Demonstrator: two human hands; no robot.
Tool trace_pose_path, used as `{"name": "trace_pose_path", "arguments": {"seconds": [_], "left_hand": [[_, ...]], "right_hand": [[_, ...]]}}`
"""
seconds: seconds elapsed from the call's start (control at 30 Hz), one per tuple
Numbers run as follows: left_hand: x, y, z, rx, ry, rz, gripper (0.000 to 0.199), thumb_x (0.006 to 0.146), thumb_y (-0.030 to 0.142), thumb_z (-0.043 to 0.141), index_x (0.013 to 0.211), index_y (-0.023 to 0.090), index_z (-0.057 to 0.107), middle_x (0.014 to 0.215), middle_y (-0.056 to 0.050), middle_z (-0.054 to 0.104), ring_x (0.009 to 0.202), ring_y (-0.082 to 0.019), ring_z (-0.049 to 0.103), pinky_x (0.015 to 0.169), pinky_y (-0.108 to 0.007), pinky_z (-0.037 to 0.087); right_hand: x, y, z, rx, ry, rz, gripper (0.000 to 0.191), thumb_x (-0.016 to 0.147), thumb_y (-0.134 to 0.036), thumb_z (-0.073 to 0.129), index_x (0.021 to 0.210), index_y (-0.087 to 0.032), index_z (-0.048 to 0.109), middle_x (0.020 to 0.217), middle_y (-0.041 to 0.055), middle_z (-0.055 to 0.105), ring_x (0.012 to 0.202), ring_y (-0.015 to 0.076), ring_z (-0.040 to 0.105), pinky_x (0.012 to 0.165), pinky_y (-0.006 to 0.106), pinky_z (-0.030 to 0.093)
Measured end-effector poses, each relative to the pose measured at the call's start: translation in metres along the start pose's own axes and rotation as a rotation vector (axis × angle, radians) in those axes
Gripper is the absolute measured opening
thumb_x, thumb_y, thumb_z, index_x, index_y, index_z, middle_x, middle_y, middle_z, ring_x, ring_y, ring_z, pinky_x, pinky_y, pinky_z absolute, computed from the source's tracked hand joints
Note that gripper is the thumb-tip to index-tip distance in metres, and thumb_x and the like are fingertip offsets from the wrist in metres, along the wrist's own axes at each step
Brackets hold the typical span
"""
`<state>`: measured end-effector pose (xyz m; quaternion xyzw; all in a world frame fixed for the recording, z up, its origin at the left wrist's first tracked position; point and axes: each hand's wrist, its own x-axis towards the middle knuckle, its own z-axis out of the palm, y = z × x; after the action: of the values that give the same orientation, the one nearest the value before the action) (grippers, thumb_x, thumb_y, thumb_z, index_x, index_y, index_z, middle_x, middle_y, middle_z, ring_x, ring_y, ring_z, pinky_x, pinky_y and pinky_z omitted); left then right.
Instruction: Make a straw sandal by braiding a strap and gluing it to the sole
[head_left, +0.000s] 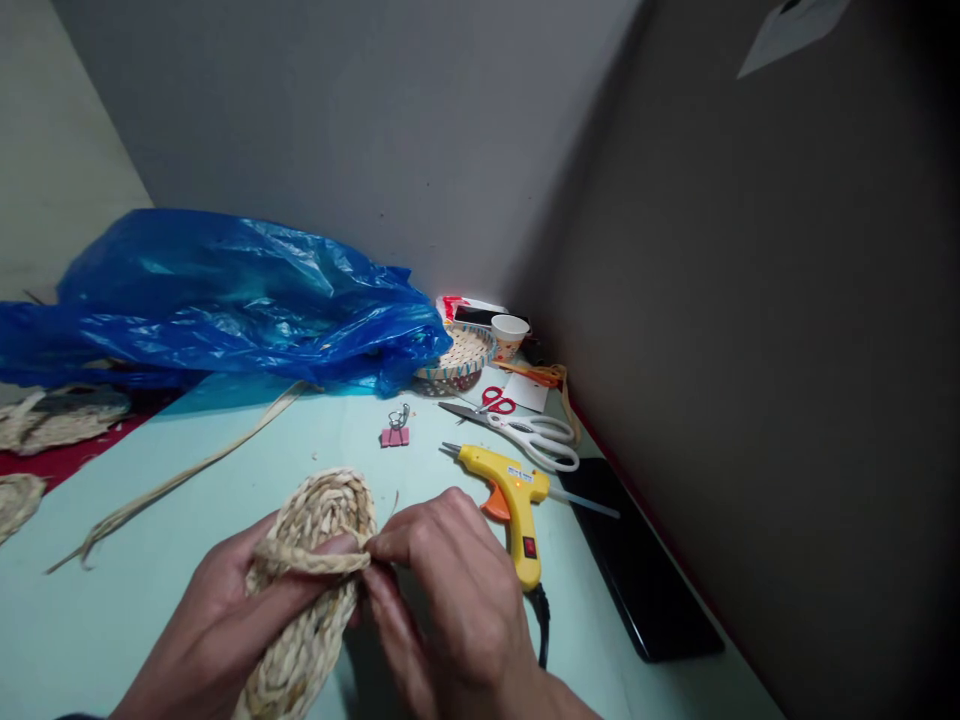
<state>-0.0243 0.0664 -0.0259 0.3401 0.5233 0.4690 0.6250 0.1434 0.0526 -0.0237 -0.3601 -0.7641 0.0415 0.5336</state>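
A long oval piece of braided straw, with a braided strap across it, is held above the pale green table. My left hand grips it from the left, its thumb under the strap. My right hand pinches the strap's right end at the oval's edge, and a thin loose strand stands up beside the fingertips. To the right of my right hand lies a yellow glue gun with an orange trigger and a glue stick in its back.
Behind the glue gun lie white scissors and red scissors. A black tablet-like slab is at right. A pink clip, straw strands, blue plastic bag, round basket and paper cup sit farther back.
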Motion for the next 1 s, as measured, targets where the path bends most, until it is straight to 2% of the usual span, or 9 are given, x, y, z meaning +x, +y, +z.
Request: {"name": "trace_pose_path", "arguments": {"seconds": [0.07,0.17,0.23,0.33,0.43,0.63,0.8,0.9,1.0], "left_hand": [[0.005,0.0,-0.001,0.025,-0.038,-0.054,0.032,0.046,0.022,0.093,0.073,0.023,0.076,0.058,0.0,0.071,0.055,-0.023,0.065,0.051,-0.028,0.056],[0.008,0.002,0.001,-0.024,0.083,-0.169,0.047,0.032,0.035,0.099,0.071,0.019,0.076,0.054,-0.007,0.074,0.046,-0.024,0.066,0.044,-0.03,0.056],[0.008,0.001,0.001,-0.076,0.191,-0.191,0.053,0.025,0.034,0.099,0.07,0.019,0.074,0.052,-0.009,0.073,0.042,-0.024,0.065,0.041,-0.03,0.056],[0.007,-0.001,-0.001,-0.125,0.217,-0.14,0.052,0.03,0.032,0.098,0.075,0.022,0.073,0.052,-0.006,0.073,0.042,-0.023,0.066,0.041,-0.03,0.057],[0.007,0.0,0.0,-0.139,0.199,-0.143,0.052,0.03,0.03,0.098,0.074,0.022,0.072,0.05,-0.006,0.072,0.041,-0.022,0.065,0.04,-0.029,0.056],[0.005,0.014,0.009,-0.148,0.232,-0.214,0.053,0.019,0.023,0.094,0.067,0.021,0.07,0.051,-0.008,0.073,0.04,-0.023,0.064,0.037,-0.03,0.055],[0.011,0.009,0.0,-0.159,0.236,-0.166,0.059,0.022,0.027,0.098,0.073,0.022,0.07,0.056,-0.009,0.077,0.047,-0.027,0.07,0.044,-0.031,0.059],[0.016,0.007,-0.005,-0.109,0.151,-0.127,0.057,0.023,0.03,0.101,0.072,0.02,0.073,0.058,-0.007,0.077,0.051,-0.027,0.072,0.047,-0.03,0.061],[0.019,0.006,-0.006,-0.038,0.03,-0.093,0.052,0.029,0.039,0.102,0.068,0.019,0.075,0.058,-0.007,0.077,0.054,-0.026,0.072,0.049,-0.028,0.059]], "right_hand": [[0.002,0.001,-0.005,0.029,-0.064,0.027,0.007,0.094,-0.008,0.06,0.092,-0.015,0.062,0.079,0.0063,0.069,0.073,0.0199,0.06,0.069,0.033,0.045],[0.008,0.004,-0.013,0.112,-0.152,0.176,0.008,0.093,-0.01,0.063,0.099,-0.016,0.065,0.088,0.0034,0.071,0.08,0.0171,0.062,0.073,0.029,0.047],[0.012,0.006,-0.016,0.161,-0.126,0.308,0.015,0.092,-0.011,0.065,0.105,-0.017,0.065,0.092,0.0012,0.071,0.08,0.0141,0.064,0.075,0.026,0.048],[0.014,0.007,-0.017,0.199,-0.079,0.399,0.025,0.093,-0.014,0.062,0.117,-0.017,0.063,0.094,-0.0002,0.071,0.077,0.0119,0.063,0.077,0.024,0.049],[0.013,0.007,-0.016,0.169,-0.133,0.361,0.031,0.096,-0.015,0.06,0.127,-0.018,0.062,0.1,0.002,0.071,0.083,0.0141,0.064,0.081,0.026,0.049],[0.011,0.01,-0.016,0.08,-0.222,0.192,0.015,0.099,-0.013,0.057,0.093,-0.016,0.07,0.086,0.0048,0.069,0.083,0.0175,0.063,0.072,0.026,0.047],[0.01,0.012,-0.014,0.091,-0.225,0.226,0.014,0.099,-0.015,0.058,0.098,-0.018,0.071,0.086,0.0042,0.073,0.081,0.0168,0.066,0.073,0.026,0.048],[0.009,0.01,-0.011,0.117,-0.219,0.293,0.015,0.097,-0.02,0.06,0.109,-0.018,0.069,0.091,0.0042,0.075,0.081,0.0164,0.068,0.075,0.026,0.048],[0.007,0.008,-0.007,0.107,-0.227,0.269,0.013,0.098,-0.018,0.056,0.094,-0.019,0.068,0.082,0.0017,0.074,0.074,0.0145,0.067,0.072,0.024,0.046]]}}
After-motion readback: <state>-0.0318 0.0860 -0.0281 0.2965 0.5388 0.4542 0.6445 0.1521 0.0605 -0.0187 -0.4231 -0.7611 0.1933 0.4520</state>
